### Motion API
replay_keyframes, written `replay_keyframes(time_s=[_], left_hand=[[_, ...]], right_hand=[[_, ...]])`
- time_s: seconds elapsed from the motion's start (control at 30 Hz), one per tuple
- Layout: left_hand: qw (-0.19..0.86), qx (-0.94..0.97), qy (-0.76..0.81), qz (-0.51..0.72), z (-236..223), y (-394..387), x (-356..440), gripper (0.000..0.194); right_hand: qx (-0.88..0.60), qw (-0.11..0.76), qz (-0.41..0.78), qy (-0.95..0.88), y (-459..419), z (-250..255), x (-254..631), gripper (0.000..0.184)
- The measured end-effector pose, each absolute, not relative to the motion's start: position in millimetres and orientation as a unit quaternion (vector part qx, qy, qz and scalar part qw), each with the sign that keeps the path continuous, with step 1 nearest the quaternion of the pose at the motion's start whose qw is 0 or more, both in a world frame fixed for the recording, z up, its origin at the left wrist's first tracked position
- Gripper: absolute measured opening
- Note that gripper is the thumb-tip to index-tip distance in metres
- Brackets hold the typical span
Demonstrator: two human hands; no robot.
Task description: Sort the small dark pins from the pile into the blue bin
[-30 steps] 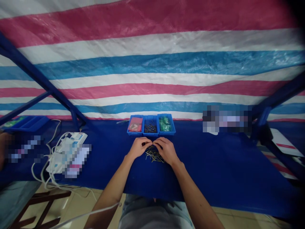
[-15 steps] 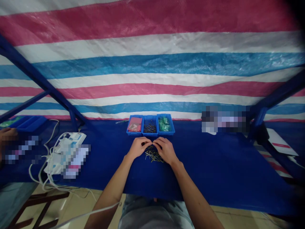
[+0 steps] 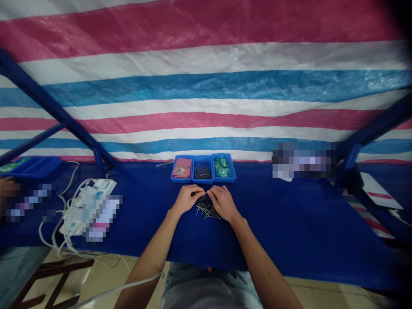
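Dark-blue tarp tabletop [image 3: 289, 223], loose pile of thin metal pins [image 3: 207, 209] at 12 o'clock. Left hand [image 3: 186, 199], right hand [image 3: 223, 204] curled, fingertips almost meeting above pile, grip unclear. Careless brush could scatter pins.

tarpaulin [image 3: 206, 92] — pink, white, blue stripes; table cover [image 3: 289, 223] — solid blue

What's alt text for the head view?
The left hand and right hand meet above a loose pile of thin metal pins on a blue table cover, in front of three blue bins; a striped tarpaulin hangs behind.
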State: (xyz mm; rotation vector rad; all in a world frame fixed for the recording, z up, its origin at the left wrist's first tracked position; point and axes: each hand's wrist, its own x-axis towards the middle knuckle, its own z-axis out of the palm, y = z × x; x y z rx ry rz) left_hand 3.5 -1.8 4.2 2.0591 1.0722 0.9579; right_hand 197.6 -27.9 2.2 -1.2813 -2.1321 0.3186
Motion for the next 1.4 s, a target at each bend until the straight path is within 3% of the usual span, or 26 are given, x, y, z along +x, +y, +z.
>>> replay_keyframes(time_s=[1.4], left_hand=[[0.325,0.774,0.429,0.334,5.7,-3.0,3.2,0.023]], right_hand=[[-0.461,0.39,0.152,-0.783,-26.7,-6.7,199.8,0.016]])
